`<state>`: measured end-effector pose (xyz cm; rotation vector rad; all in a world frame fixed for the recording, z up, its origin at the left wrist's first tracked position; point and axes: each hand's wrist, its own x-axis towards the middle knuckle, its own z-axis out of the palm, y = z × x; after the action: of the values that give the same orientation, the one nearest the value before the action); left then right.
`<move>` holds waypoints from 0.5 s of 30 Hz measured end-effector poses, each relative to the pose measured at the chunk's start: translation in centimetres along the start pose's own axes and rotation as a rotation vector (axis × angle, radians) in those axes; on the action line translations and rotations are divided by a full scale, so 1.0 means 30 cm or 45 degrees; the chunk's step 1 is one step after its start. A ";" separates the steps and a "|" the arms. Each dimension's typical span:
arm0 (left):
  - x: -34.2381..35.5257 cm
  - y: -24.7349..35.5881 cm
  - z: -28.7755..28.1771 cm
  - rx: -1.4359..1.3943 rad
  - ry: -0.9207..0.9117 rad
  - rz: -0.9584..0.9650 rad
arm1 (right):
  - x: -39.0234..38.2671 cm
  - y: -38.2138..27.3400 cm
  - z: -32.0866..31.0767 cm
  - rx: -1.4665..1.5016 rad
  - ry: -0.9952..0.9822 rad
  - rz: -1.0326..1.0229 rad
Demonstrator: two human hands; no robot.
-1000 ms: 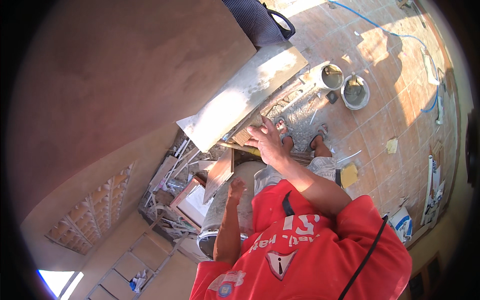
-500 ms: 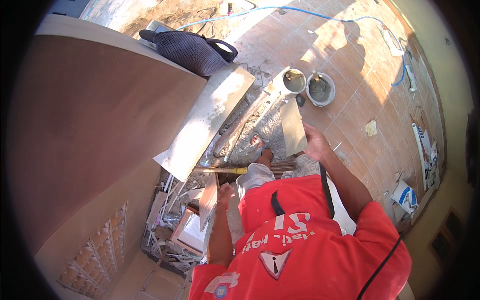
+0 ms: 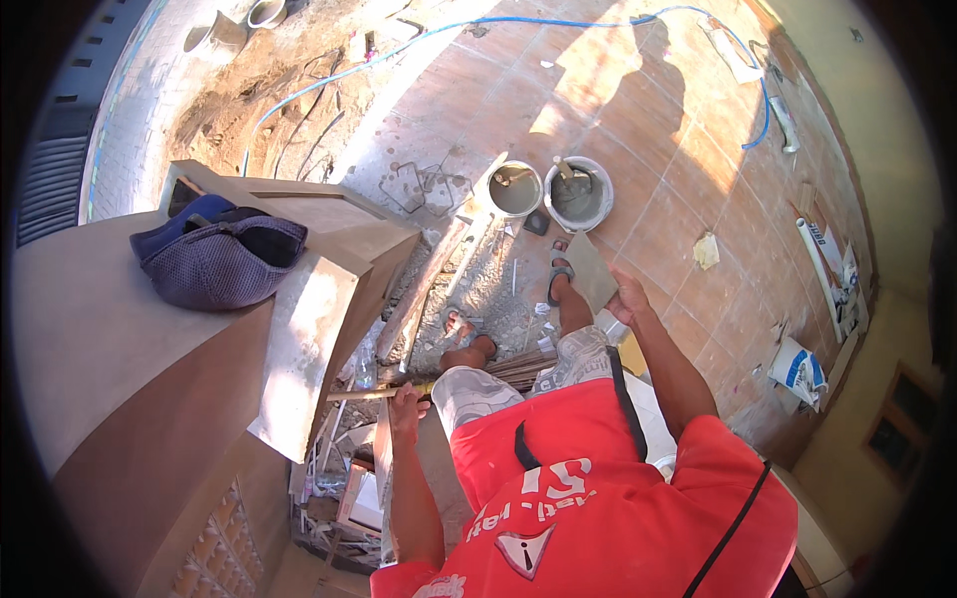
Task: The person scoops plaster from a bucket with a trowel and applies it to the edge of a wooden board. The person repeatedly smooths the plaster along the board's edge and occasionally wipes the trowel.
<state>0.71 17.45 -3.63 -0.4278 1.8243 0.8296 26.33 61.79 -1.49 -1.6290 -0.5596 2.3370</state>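
Note:
My right hand (image 3: 626, 297) is closed on the edge of a flat, beige-grey tile (image 3: 592, 269), held tilted beside my right leg. My left hand (image 3: 407, 413) hangs low beside my left knee with its fingers curled. It is next to a wooden stick (image 3: 361, 395) with a yellow section, and above an upright board (image 3: 383, 445). What the left fingers hold, if anything, is hidden. Beyond the tile stand a bucket of grey wet mix (image 3: 514, 189) and a wider bucket of thicker grey mortar (image 3: 578, 195), each with a handled tool in it.
A dark mesh cap (image 3: 221, 261) lies on the wall ledge (image 3: 110, 339) at left. Timber lengths (image 3: 424, 289) and rubble lie around my sandalled feet. A blue hose (image 3: 469, 22) curves across the tiled floor (image 3: 638, 214). A white-and-blue bag (image 3: 797, 373) is at right.
My view has shifted toward the left, showing more of the ledge and yard. The tile now tilts differently in my right hand. My left hand has moved up beside the wooden stick.

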 end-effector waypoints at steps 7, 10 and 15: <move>-0.106 0.064 0.456 0.111 0.002 -0.074 | 0.780 0.002 -0.476 -0.327 0.319 0.018; -0.114 0.033 0.607 0.154 0.012 -0.147 | 1.093 0.005 -0.538 -0.495 0.368 0.019; -0.140 0.095 0.777 0.305 0.036 -0.288 | 1.443 0.047 -0.623 -0.480 0.518 0.075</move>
<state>16.12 35.65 -3.98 -0.4820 1.8338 0.4464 28.69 81.22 -44.40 -2.2370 -0.9042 1.9304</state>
